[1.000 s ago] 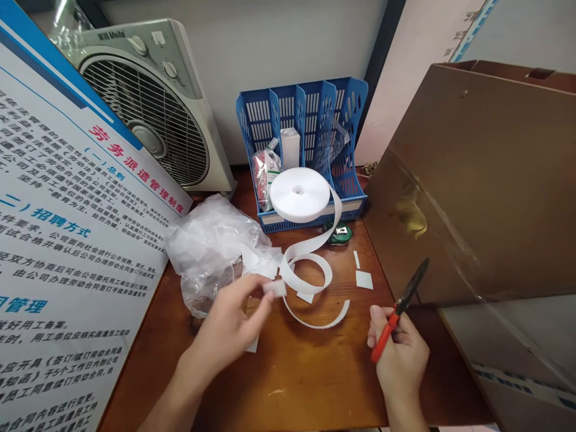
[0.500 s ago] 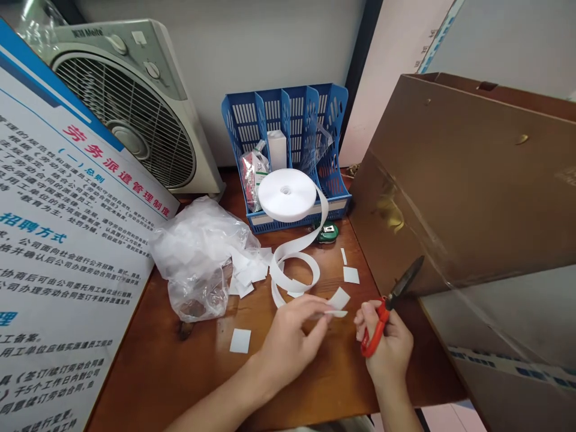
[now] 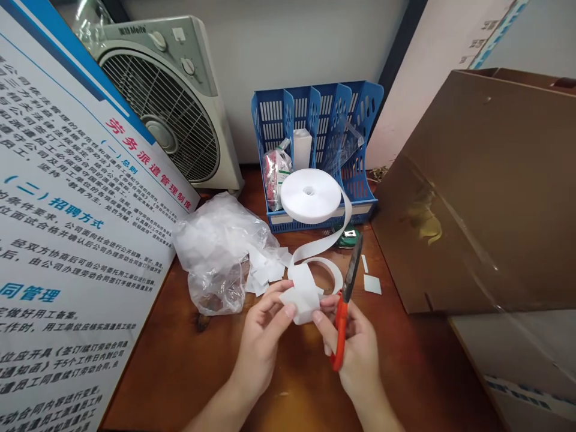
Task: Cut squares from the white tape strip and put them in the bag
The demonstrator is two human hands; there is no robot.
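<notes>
A white strip runs from the white tape roll (image 3: 310, 193), loops on the table, and its end (image 3: 306, 297) is up between my hands. My left hand (image 3: 261, 339) pinches this strip end and what looks like a cut white square laid across it, thumb on top. My right hand (image 3: 355, 345) holds red-handled scissors (image 3: 342, 327), blades pointing up and away. Its thumb and fingertip also touch the right edge of the strip. A pile of white cut pieces (image 3: 265, 270) spills from a clear plastic bag (image 3: 220, 252) to the left.
A blue file rack (image 3: 324, 225) stands behind the roll, a green tape measure (image 3: 348, 238) at its front. One white square (image 3: 372, 284) and a sliver (image 3: 364, 264) lie at right. A box fan (image 3: 211, 78), printed board (image 3: 90, 240) and brown carton (image 3: 427, 252) surround the table.
My hands have come together, the right moving left with the scissors. The strip end now lies between both hands. The view has turned left, so things appear farther right.
</notes>
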